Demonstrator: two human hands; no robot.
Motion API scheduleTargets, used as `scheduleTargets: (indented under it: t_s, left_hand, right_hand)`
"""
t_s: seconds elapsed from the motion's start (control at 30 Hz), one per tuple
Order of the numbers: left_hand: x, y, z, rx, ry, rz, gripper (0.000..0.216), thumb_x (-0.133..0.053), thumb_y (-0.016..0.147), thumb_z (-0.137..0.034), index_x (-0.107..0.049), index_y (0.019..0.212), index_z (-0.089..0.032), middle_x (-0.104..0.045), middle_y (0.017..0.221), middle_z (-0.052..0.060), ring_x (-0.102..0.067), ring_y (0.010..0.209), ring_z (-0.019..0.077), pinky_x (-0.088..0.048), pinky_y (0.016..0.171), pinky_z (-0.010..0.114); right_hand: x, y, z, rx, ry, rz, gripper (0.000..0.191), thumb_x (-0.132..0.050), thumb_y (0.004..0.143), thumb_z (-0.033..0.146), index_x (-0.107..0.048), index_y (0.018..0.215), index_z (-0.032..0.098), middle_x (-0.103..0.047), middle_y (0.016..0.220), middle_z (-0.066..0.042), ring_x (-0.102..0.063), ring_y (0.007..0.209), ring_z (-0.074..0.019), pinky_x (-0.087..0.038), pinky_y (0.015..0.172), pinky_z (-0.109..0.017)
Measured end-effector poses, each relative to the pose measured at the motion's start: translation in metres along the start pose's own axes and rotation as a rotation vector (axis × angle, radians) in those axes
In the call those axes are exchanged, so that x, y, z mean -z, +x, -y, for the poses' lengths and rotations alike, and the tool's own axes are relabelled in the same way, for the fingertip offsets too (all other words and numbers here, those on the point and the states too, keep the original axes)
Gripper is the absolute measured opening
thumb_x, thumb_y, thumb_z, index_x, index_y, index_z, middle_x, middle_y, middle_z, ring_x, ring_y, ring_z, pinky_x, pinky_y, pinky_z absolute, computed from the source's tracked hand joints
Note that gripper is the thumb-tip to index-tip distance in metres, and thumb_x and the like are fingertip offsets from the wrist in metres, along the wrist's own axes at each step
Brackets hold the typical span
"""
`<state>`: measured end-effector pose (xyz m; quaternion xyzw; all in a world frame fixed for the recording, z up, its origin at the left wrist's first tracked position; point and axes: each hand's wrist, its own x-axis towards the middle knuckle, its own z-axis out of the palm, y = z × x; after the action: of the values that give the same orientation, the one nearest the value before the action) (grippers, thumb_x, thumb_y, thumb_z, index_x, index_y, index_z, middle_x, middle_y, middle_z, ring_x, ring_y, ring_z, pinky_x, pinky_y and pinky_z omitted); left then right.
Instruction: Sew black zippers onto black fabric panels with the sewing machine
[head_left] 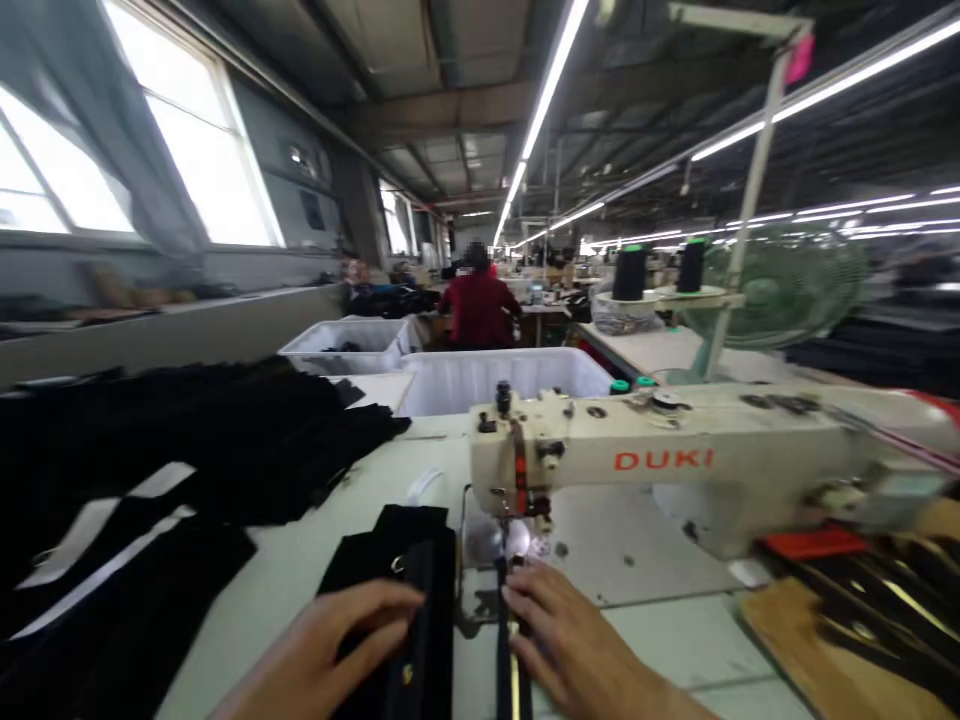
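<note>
A cream sewing machine (pixel 675 460) stands on the pale table (pixel 300 580), its needle area just beyond my fingers. My left hand (pixel 337 640) lies flat, fingers stretched, on a black fabric piece with a zipper (pixel 409 570) left of the needle. My right hand (pixel 570 640) rests with fingers extended on a black zipper strip (pixel 512 680) that runs under the presser foot (pixel 504 560). Neither hand grips anything; both press the cloth down.
A heap of black garments with white stripes (pixel 150 480) covers the table's left side. White bins (pixel 510 375) stand behind the machine. A wooden board with black strips (pixel 862 620) lies at right. Thread cones (pixel 628 272) and a green fan (pixel 787 285) stand beyond. A person in red (pixel 480 305) sits farther back.
</note>
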<state>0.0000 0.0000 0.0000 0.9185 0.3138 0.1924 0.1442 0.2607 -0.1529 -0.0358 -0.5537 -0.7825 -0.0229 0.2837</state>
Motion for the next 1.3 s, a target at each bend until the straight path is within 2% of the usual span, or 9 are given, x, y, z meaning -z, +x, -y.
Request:
scheduleTargets:
  t_s: [0.07, 0.2, 0.33, 0.47, 0.6, 0.73, 0.87, 1.03, 1.3]
  left_hand:
    - [0.007, 0.011, 0.020, 0.045, 0.008, 0.069, 0.031, -0.054, 0.101, -0.035, -0.058, 0.129, -0.021, -0.059, 0.133, 0.010, -0.057, 0.120, 0.0282, -0.045, 0.103, 0.052]
    - [-0.014, 0.066, 0.035, 0.041, -0.014, 0.119, 0.054, -0.061, 0.089, -0.034, -0.048, 0.141, -0.022, -0.046, 0.149, 0.011, -0.039, 0.138, 0.0308, -0.030, 0.115, 0.050]
    - [-0.033, 0.091, 0.035, -0.017, -0.070, 0.147, 0.049, -0.067, 0.083, -0.036, -0.058, 0.130, -0.023, -0.062, 0.123, 0.008, -0.053, 0.119, 0.0315, -0.037, 0.105, 0.051]
    - [-0.040, 0.086, 0.025, 0.000, -0.131, 0.131, 0.023, -0.060, 0.088, -0.041, -0.068, 0.097, -0.021, -0.065, 0.092, 0.005, -0.059, 0.097, 0.0314, -0.042, 0.093, 0.049]
    - [-0.052, 0.085, 0.002, 0.030, -0.241, 0.124, 0.034, -0.048, 0.096, -0.048, -0.066, 0.087, -0.021, -0.068, 0.084, 0.003, -0.065, 0.083, 0.0253, -0.052, 0.077, 0.036]
    - [-0.073, 0.075, -0.025, 0.052, -0.255, 0.030, 0.036, -0.050, 0.094, -0.043, -0.063, 0.117, -0.019, -0.067, 0.114, 0.008, -0.062, 0.110, 0.0296, -0.049, 0.097, 0.042]
    - [-0.083, 0.037, -0.042, -0.067, -0.070, -0.128, 0.062, -0.053, 0.093, -0.036, -0.033, 0.151, -0.029, -0.034, 0.157, 0.007, -0.028, 0.144, 0.0348, -0.025, 0.117, 0.057]
    - [-0.089, 0.006, -0.045, -0.460, 0.247, -0.078, 0.078, -0.054, 0.096, -0.035, -0.008, 0.158, -0.029, -0.046, 0.150, 0.006, -0.051, 0.132, 0.0278, -0.046, 0.107, 0.046]
    - [-0.091, 0.017, -0.050, -0.461, 0.354, -0.074, 0.080, -0.051, 0.098, -0.038, 0.001, 0.158, -0.025, -0.043, 0.150, 0.008, -0.056, 0.128, 0.0270, -0.051, 0.099, 0.045]
  right_hand:
    - [0.003, -0.002, -0.006, 0.042, -0.044, -0.025, 0.034, -0.056, 0.095, 0.019, -0.058, 0.128, 0.016, -0.062, 0.130, -0.013, -0.054, 0.126, -0.0274, -0.043, 0.110, -0.041]
    - [0.018, -0.005, -0.009, 0.083, -0.129, -0.008, 0.032, -0.060, 0.094, 0.022, -0.063, 0.125, 0.018, -0.066, 0.124, -0.009, -0.059, 0.121, -0.0258, -0.042, 0.111, -0.038]
    - [0.019, -0.005, -0.010, 0.037, -0.147, 0.010, 0.030, -0.059, 0.097, 0.029, -0.065, 0.125, 0.018, -0.066, 0.126, -0.008, -0.060, 0.120, -0.0239, -0.041, 0.112, -0.037]
    - [0.020, -0.009, -0.012, -0.021, -0.110, 0.042, 0.033, -0.056, 0.098, 0.030, -0.063, 0.129, 0.018, -0.062, 0.133, -0.010, -0.055, 0.126, -0.0249, -0.040, 0.112, -0.039]
    - [0.026, -0.006, -0.011, -0.054, -0.104, 0.139, 0.036, -0.059, 0.095, 0.028, -0.062, 0.130, 0.018, -0.062, 0.132, -0.008, -0.055, 0.125, -0.0251, -0.036, 0.115, -0.040]
    - [0.024, -0.006, -0.010, -0.065, -0.122, 0.133, 0.035, -0.057, 0.097, 0.029, -0.061, 0.130, 0.017, -0.061, 0.134, -0.008, -0.053, 0.127, -0.0243, -0.036, 0.115, -0.041]
    - [0.014, -0.009, -0.014, -0.050, -0.158, 0.123, 0.036, -0.057, 0.095, 0.027, -0.060, 0.130, 0.017, -0.060, 0.136, -0.007, -0.052, 0.128, -0.0252, -0.036, 0.115, -0.041]
    - [0.006, -0.014, -0.018, -0.015, -0.242, 0.079, 0.041, -0.057, 0.095, 0.028, -0.059, 0.133, 0.014, -0.061, 0.134, -0.010, -0.054, 0.126, -0.0276, -0.040, 0.112, -0.039]
    - [0.003, -0.016, -0.021, 0.016, -0.262, 0.068, 0.042, -0.059, 0.093, 0.026, -0.059, 0.134, 0.014, -0.058, 0.137, -0.008, -0.054, 0.127, -0.0277, -0.046, 0.108, -0.039]
